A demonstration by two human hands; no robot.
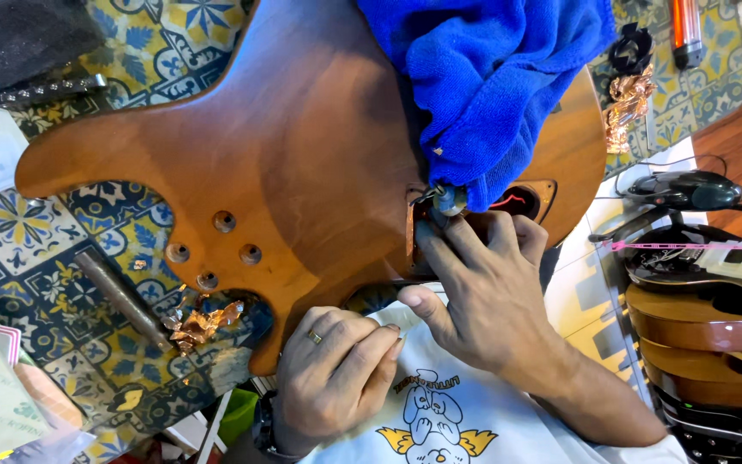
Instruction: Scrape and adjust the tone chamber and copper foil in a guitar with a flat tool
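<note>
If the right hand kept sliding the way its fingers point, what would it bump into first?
The right hand points toward the small round knob part at the guitar body's cavity; it would probably meet that first, then the blue towel just beyond.

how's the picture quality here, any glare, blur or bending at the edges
Head view: bright, even light, soft sheen on the wooden guitar body, no harsh glare. Right hand, left hand and blue towel are sharp. Wide-lens bending curves the patterned cloth at the edges; the lower left corner is blurred.

Single head-worn camera looking steeply down, sitting close above the wooden guitar body (302, 155), framing the person's chest below it, tiled counter (10, 223) showing beside it
</note>
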